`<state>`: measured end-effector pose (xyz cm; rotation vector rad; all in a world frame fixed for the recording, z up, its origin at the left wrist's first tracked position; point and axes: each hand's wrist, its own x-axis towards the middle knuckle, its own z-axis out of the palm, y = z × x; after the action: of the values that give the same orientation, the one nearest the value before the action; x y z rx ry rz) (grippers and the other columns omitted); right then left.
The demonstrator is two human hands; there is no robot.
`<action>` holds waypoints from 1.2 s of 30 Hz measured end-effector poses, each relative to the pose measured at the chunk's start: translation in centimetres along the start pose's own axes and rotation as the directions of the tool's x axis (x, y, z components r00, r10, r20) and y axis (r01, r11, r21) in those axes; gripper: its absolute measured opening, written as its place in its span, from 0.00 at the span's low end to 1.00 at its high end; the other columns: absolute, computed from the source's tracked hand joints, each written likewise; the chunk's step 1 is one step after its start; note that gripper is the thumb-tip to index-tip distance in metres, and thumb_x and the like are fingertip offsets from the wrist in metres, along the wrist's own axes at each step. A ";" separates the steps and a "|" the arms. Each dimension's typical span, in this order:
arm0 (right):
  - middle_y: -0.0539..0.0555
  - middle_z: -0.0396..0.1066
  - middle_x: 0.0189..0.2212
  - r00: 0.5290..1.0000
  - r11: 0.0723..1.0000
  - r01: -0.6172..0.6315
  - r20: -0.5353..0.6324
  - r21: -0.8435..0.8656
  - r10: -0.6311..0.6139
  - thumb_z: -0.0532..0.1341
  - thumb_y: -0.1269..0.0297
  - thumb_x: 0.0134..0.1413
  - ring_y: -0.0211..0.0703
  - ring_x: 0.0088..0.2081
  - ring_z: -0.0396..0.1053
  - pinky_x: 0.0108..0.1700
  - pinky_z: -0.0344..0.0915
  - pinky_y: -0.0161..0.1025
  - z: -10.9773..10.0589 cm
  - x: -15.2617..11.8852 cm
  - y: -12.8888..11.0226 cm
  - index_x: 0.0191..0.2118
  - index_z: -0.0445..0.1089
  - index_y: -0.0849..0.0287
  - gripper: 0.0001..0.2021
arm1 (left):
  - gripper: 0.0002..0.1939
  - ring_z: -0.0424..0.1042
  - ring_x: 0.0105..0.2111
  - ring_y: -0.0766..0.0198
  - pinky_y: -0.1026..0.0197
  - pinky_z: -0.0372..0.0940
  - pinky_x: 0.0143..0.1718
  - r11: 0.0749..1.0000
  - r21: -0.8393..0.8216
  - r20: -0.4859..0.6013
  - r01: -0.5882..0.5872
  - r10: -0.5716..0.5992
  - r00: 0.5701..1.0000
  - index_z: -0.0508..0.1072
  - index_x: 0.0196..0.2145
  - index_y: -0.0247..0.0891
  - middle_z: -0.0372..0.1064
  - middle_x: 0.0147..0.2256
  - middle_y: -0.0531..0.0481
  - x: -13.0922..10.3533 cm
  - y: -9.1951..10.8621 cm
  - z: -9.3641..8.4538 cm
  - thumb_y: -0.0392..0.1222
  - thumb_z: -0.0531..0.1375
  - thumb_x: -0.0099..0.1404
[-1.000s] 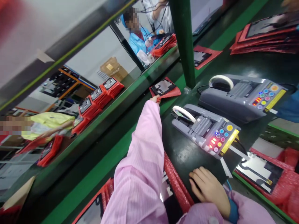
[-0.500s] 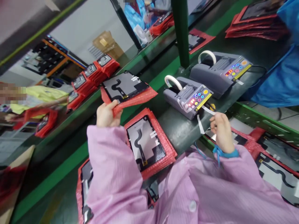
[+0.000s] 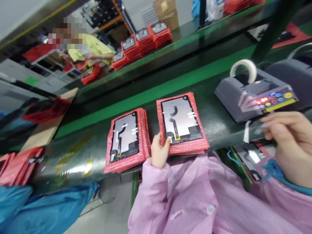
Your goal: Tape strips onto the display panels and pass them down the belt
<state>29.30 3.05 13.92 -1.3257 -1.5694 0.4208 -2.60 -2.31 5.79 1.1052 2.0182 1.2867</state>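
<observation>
My left hand grips the lower left corner of a flat screen panel, thumb on top. The panel is silver and black with a dark flex cable and white tape pieces. It lies on red bubble-wrap sheets. My right hand is closed in a pinch in front of the grey tape dispenser. A blurred whitish strip of tape shows at its fingertips. Another strip of tape hangs at the bench edge. A white tape roll sits on the dispenser.
A second stack of panels in red bubble wrap lies to the left. Another dispenser stands at the right. Red-wrapped stacks line the far ledge, near a co-worker in yellow. Blue cloth shows at lower left.
My left hand has brought the lifted panel and its red wrap down onto the nearby stack. My right hand has pulled away from the dispenser's outlet with a strip. The view has turned left.
</observation>
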 end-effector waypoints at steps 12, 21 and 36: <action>0.51 0.63 0.30 0.047 0.821 0.441 0.904 0.363 -0.424 0.63 0.63 0.58 0.36 0.32 0.60 0.40 0.56 0.35 25.8 13.3 -4.1 0.27 0.70 0.62 0.11 | 0.18 0.63 0.52 0.45 0.44 0.63 0.52 0.725 0.547 0.155 -0.419 0.404 0.902 0.77 0.53 0.42 0.66 0.56 0.37 0.5 0.8 3.0 0.48 0.58 0.70; 0.56 0.67 0.35 -0.094 0.703 0.611 0.915 0.364 -0.392 0.59 0.64 0.61 0.44 0.39 0.62 0.45 0.58 0.42 27.4 13.1 -3.3 0.32 0.75 0.59 0.10 | 0.18 0.65 0.51 0.47 0.47 0.66 0.49 0.579 0.655 0.226 -0.485 0.463 0.857 0.77 0.53 0.39 0.67 0.61 0.40 0.6 1.0 2.7 0.47 0.55 0.72; 0.64 0.68 0.48 0.492 0.629 0.745 0.819 -0.221 -0.294 0.63 0.55 0.60 0.61 0.53 0.61 0.52 0.60 0.53 27.2 12.1 -2.7 0.48 0.69 0.64 0.18 | 0.18 0.71 0.50 0.49 0.48 0.67 0.48 0.507 0.662 0.360 -0.552 0.431 0.828 0.74 0.54 0.33 0.71 0.58 0.40 0.9 1.8 2.5 0.42 0.53 0.73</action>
<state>6.29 21.59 9.49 -0.9594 -2.8855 0.0264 -0.54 0.11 6.36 2.2345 2.2390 0.4724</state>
